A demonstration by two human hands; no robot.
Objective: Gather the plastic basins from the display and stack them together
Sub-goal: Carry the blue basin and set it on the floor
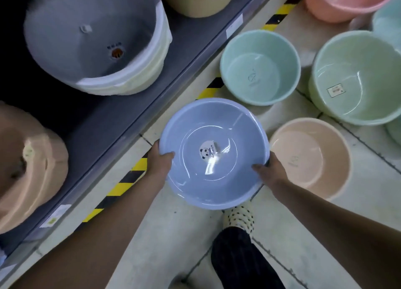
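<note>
Your left hand (pixel 161 161) and right hand (pixel 265 170) grip the blue basin (pixel 213 126). The peach basin (pixel 310 158) lies just beside your right hand.

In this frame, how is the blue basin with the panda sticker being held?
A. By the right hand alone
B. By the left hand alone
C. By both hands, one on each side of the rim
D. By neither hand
C: the left hand and the right hand each grip the rim of the blue basin on opposite sides, with the thumbs hooked inside.
</note>
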